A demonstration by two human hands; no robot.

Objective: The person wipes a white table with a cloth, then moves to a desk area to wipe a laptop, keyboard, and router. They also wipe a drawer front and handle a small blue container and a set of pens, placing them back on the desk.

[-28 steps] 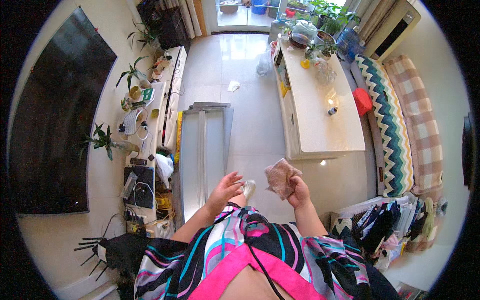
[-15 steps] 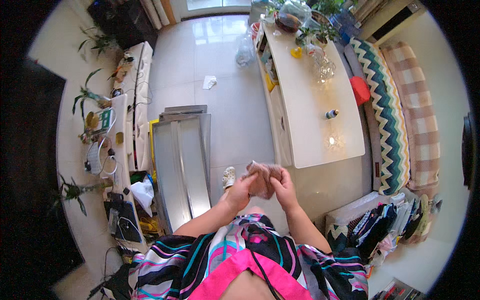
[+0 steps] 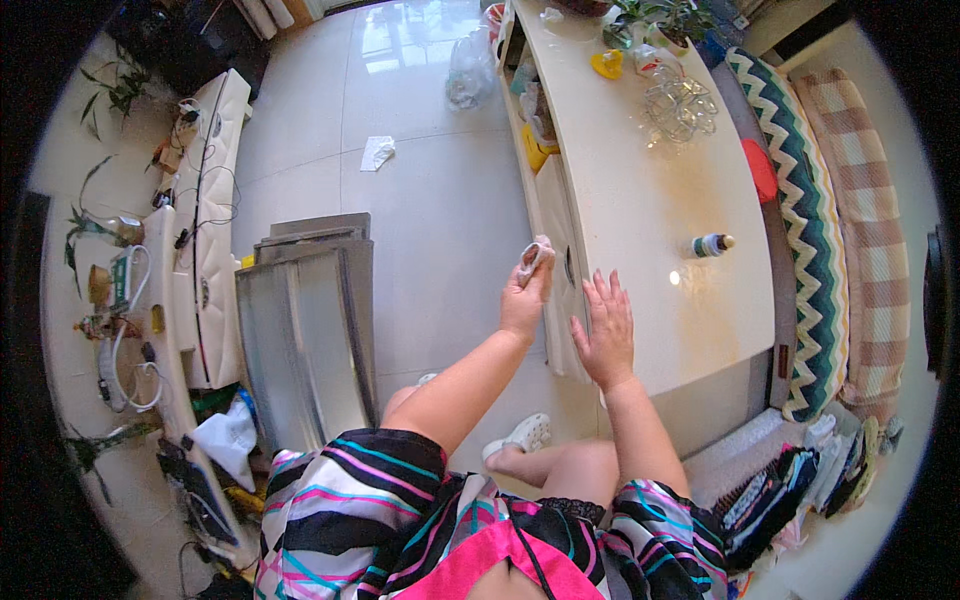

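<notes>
My left hand [image 3: 524, 303] is closed around a crumpled pinkish-brown cloth [image 3: 532, 258], beside the drawer front of the cream coffee table [image 3: 680, 340]. My right hand [image 3: 606, 335] is spread flat over the near left edge of the tabletop, palm down, holding nothing. Further right on the top stands or lies a small dark bottle with a pale label [image 3: 712, 245]; which of the two I cannot tell. Toward the far end sit a tangle of clear wire-like loops [image 3: 680, 105] and a small yellow object [image 3: 607, 64].
Flat grey-framed panels [image 3: 305, 330] lie on the floor at left, near a long cream cabinet [image 3: 215, 240] with cables. A clear plastic bag [image 3: 467, 75] and a white paper scrap [image 3: 378, 153] rest on the tiles. A zigzag-covered sofa [image 3: 800, 240] lines the table's right.
Both hands held the cloth between them earlier; my right hand has let go and moved to the tabletop. My left hand carried the cloth forward, beside the table. I have moved closer to the table.
</notes>
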